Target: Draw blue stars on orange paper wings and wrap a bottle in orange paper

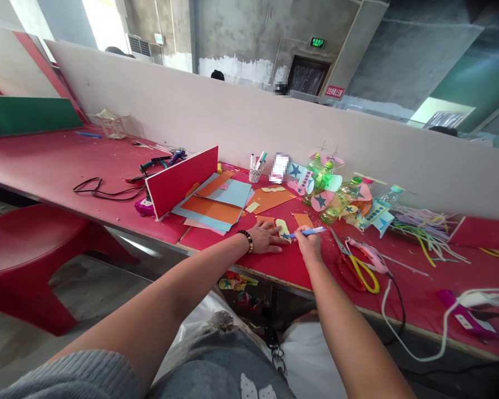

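Note:
A small pale yellow paper cutout (282, 226) with a dark blue star on it lies on the red table. My left hand (267, 238), with a beaded bracelet on the wrist, rests flat with its fingers spread, fingertips at the cutout's left edge. My right hand (308, 244) is closed round a blue and white marker (315, 231), whose tip meets the cutout at the star. Orange paper pieces (303, 220) lie just beyond both hands.
Stacked colored paper (216, 208) and a red divider (183, 183) stand left. Behind are a pen cup (255, 175) and decorated plastic bottles (341, 199). Yellow-handled scissors (363, 272), a pink glue gun (370, 256) and cables are right. A red chair (33, 244) is far left.

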A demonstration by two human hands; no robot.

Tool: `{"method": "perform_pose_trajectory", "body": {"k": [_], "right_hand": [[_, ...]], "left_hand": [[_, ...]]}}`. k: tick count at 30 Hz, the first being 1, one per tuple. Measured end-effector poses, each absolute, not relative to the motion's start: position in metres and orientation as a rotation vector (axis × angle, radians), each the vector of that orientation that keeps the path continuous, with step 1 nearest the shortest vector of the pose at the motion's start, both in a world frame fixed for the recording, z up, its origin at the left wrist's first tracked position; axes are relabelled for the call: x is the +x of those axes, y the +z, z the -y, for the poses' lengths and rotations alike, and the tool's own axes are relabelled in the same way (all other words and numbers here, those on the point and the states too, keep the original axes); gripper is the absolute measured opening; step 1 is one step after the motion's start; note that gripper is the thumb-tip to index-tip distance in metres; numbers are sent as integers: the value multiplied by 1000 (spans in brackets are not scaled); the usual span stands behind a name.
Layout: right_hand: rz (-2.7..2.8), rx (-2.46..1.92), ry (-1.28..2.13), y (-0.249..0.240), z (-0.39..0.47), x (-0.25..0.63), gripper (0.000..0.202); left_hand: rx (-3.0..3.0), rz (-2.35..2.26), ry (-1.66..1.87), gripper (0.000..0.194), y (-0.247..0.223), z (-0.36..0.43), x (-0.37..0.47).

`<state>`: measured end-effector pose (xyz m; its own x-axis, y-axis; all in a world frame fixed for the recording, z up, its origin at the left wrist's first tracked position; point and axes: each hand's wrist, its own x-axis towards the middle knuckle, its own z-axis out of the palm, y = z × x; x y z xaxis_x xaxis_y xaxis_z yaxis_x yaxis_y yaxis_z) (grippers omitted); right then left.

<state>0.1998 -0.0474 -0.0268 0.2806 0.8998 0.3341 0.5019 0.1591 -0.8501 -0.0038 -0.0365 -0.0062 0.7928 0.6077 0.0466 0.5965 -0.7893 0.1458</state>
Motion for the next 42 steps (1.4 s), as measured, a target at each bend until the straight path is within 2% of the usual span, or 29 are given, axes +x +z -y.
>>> {"method": "perform_pose_trajectory", "body": {"k": [42], "right_hand": [[1330,-1558,411,-26,45,203,11]], "left_hand": [[2867,-954,113,50,-7,35,-3]]}}
